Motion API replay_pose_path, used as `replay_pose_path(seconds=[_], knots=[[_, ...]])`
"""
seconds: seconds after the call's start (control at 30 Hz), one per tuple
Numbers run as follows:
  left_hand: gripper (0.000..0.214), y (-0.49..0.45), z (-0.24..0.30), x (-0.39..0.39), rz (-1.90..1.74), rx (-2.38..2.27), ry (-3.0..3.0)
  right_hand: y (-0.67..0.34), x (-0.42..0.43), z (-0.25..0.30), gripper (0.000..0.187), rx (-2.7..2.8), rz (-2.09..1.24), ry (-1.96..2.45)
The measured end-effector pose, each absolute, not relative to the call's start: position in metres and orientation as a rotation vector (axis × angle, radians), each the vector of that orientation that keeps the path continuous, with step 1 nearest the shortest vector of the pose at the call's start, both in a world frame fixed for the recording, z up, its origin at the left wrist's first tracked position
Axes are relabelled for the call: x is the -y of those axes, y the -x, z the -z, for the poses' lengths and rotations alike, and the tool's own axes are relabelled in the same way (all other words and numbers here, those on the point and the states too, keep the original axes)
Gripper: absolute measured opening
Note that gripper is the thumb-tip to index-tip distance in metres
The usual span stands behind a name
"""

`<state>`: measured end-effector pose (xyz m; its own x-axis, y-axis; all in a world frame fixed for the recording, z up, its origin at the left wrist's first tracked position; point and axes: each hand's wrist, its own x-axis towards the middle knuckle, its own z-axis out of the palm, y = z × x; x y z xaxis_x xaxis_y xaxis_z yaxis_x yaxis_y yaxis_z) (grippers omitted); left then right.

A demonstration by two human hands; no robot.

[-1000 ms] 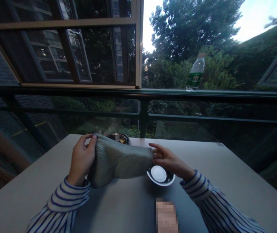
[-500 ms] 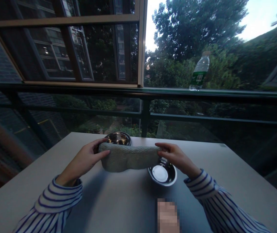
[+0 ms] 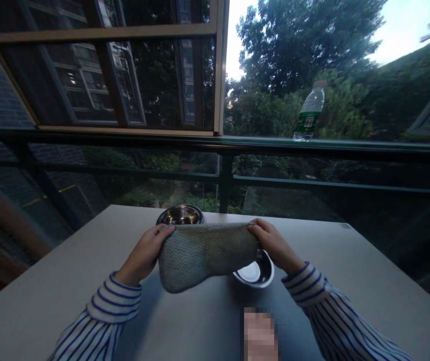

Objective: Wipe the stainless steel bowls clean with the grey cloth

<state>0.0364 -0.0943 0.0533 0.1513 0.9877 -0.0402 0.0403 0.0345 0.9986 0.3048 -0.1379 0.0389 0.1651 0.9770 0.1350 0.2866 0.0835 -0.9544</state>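
A grey textured cloth [image 3: 205,254] hangs stretched between my two hands above the table [image 3: 67,281]. My left hand [image 3: 145,253] pinches its upper left corner and my right hand [image 3: 275,244] pinches its upper right corner. Both sleeves are white with blue stripes. A steel bowl [image 3: 260,272] with a white inside sits on the table just below my right hand, partly hidden by the cloth. A second steel bowl [image 3: 180,215] stands behind the cloth, near the table's far edge.
A dark metal railing [image 3: 312,146] with glass panels runs just beyond the table. A plastic water bottle [image 3: 308,114] with a green label stands on its top rail at the right. A blurred patch [image 3: 259,333] lies at the table's near edge.
Both hands have lifted the cloth and let it hang longer, so it now covers more of the near bowl. The hands stay about the same distance apart.
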Motion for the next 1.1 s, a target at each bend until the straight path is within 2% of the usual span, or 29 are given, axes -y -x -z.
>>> replay_pose_path(seconds=[0.27,0.47,0.6,0.73,0.97,1.1], knots=[[0.024,-0.072,-0.037,0.111,-1.115,-1.052,-0.989,-0.275,0.149,-0.036,0.014,1.356,-0.846,1.327],[0.023,-0.095,-0.038,0.129,-0.990,-0.820,-0.901,-0.242,0.170,-0.035,0.018,2.017,-0.377,1.079],[0.023,-0.098,-0.034,0.128,-1.025,-0.779,-0.921,-0.237,0.179,-0.027,0.018,2.253,-0.089,1.038],[0.026,-0.098,-0.029,0.126,-1.085,-0.844,-0.926,-0.248,0.180,-0.016,0.028,2.139,-0.048,1.146],[0.033,-0.113,-0.030,0.135,-1.024,-0.786,-1.007,-0.264,0.175,0.001,0.066,1.938,-0.150,1.228],[0.031,-0.129,-0.037,0.142,-0.927,-0.632,-1.151,-0.270,0.175,0.003,0.064,1.862,-0.214,1.181]])
